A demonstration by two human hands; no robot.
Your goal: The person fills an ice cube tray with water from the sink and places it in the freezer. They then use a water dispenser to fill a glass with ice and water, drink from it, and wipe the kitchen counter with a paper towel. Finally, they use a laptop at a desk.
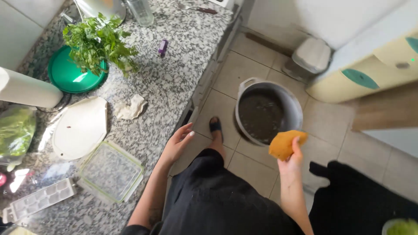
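Right hand point(291, 160) grips an orange, rounded peel-like piece point(285, 144); its palm is hidden. Left hand point(177, 143) hangs open beside the speckled granite counter point(174, 74). Beyond the right hand's fingers, a round grey metal basin point(296, 109) holds dark, indistinct contents.

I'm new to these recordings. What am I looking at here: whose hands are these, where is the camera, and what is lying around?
One camera sits on a person's head and looks down, so both bare hands are the wearer's own. The right hand holds an orange peel-like piece above a metal pot on the tiled floor. The left hand hangs open and empty beside the granite counter. On the counter lie green herbs, a green plate, a white cutting board, a crumpled tissue, a clear lid and an ice tray.
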